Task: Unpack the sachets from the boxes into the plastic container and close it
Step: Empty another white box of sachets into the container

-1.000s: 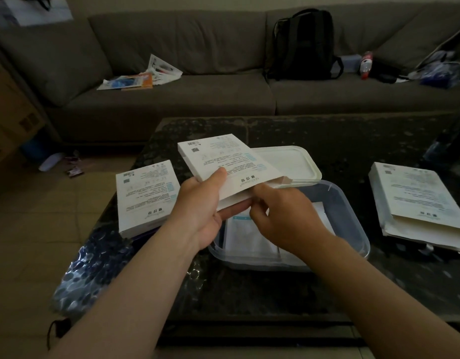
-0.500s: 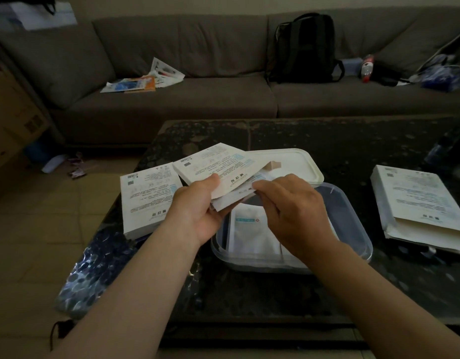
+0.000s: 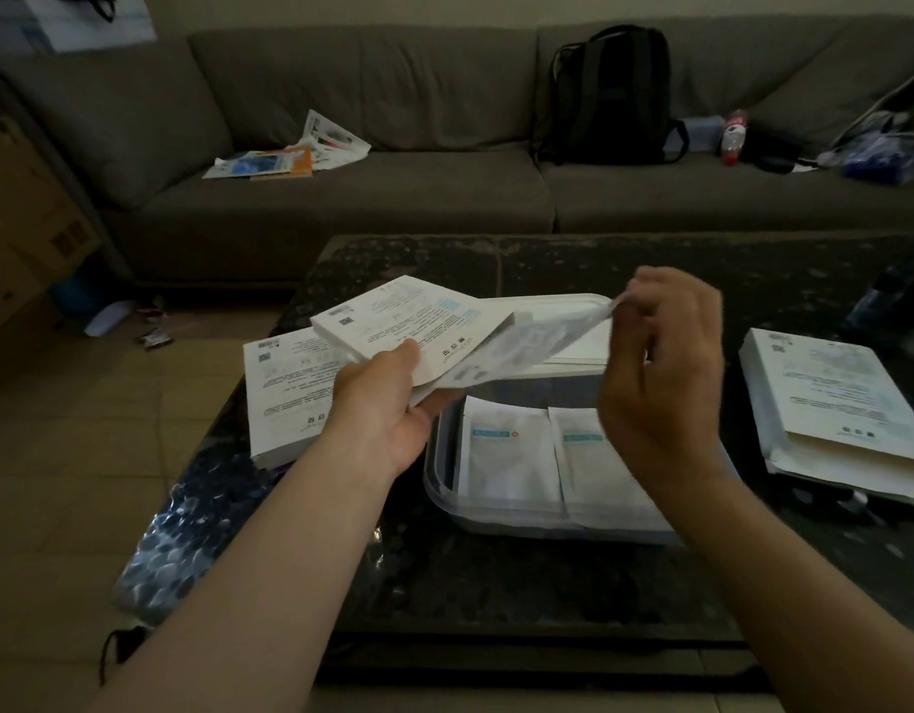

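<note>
While half in box [image 3: 393,321], sachet [image 3: 532,339] between fingers [image 3: 642,288]

Head camera looks down, close over table [image 3: 547,584].

Black backpack [image 3: 612,95] upright on the sofa [image 3: 342,198] — papers [image 3: 285,151] (loose) leftward.

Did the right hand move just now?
Yes, the right hand went rightward from the box to the right end of the lid, drawing out a sachet.
</note>
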{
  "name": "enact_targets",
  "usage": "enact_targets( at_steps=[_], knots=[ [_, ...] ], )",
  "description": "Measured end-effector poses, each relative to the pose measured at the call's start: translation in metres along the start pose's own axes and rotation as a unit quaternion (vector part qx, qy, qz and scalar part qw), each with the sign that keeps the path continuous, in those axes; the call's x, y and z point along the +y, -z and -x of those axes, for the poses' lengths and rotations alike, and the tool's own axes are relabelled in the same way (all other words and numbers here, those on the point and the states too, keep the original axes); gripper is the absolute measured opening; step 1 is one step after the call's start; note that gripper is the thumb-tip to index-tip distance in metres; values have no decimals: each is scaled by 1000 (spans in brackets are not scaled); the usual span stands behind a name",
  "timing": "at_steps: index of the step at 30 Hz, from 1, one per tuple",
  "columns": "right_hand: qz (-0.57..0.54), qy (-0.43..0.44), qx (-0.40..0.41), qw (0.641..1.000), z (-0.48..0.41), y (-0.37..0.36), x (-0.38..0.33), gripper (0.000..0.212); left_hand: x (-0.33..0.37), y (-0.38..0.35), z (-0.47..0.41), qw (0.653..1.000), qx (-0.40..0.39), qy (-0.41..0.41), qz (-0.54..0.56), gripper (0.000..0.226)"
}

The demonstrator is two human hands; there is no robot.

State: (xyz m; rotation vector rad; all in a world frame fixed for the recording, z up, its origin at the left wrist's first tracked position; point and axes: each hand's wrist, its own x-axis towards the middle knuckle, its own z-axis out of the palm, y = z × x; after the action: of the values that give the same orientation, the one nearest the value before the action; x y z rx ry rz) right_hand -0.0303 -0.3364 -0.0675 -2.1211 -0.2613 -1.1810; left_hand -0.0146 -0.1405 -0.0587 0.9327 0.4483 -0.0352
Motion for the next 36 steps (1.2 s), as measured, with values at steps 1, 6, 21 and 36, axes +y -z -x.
enact_targets(
  at_steps=[1, 6, 21, 36],
  knots=[
    [-15, -29, 8, 999, -4, 5, 3, 18, 1, 1, -1, 1000, 6, -3, 4, 32],
    [-101, -195, -13, 976, -13, 18, 14, 4, 2, 1, -1, 999, 22, -18, 18, 37],
    [-119, -334, -268, 896, -1, -16, 31, 13, 2, 3, -3, 998, 38, -51, 13, 27],
    [164, -50, -444, 879, 10, -25, 22, 68, 1, 2, -1, 999, 17, -49, -6, 33]
  ],
)
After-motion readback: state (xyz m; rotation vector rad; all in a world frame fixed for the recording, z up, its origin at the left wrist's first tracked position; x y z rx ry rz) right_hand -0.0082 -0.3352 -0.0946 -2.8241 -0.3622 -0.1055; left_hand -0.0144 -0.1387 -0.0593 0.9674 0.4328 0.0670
